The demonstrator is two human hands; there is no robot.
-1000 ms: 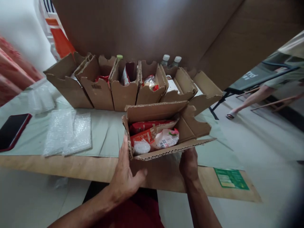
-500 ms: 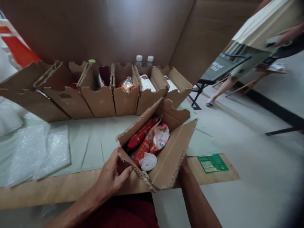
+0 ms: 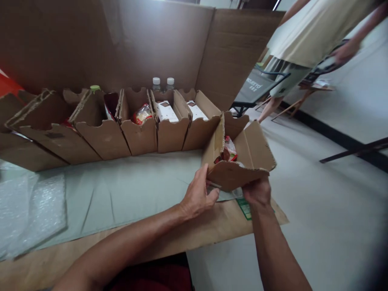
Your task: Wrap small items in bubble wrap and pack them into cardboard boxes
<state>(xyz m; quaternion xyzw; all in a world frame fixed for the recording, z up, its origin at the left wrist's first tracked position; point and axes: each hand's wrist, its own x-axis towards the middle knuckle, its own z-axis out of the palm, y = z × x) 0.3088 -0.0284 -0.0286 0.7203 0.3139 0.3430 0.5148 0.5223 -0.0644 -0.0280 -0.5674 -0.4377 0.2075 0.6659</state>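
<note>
Both my hands hold an open-topped cardboard box (image 3: 239, 176) at the right end of a row of similar boxes. My left hand (image 3: 200, 193) grips its near left corner, thumb low on the front. Under the near right corner, my right hand (image 3: 257, 190) is closed, with some fingers hidden beneath. The box is tilted, and a red-and-white snack packet (image 3: 230, 148) shows inside; the rest of its contents are mostly hidden. Its left side is close to the last box of the row (image 3: 197, 137); whether they touch I cannot tell.
The boxes hold a clear-and-red packet (image 3: 143, 114) and white cartons (image 3: 166, 112). Behind stand two white-capped bottles (image 3: 156, 83) and a tall cardboard panel (image 3: 169, 44). Bubble wrap (image 3: 48, 206) lies at left. A person (image 3: 303, 40) stands at right by a folding chair (image 3: 254, 87).
My hands have carried the box forward and right, from near my body to the end of the row. Its near wall now hides most of the contents. The view has shifted right.
</note>
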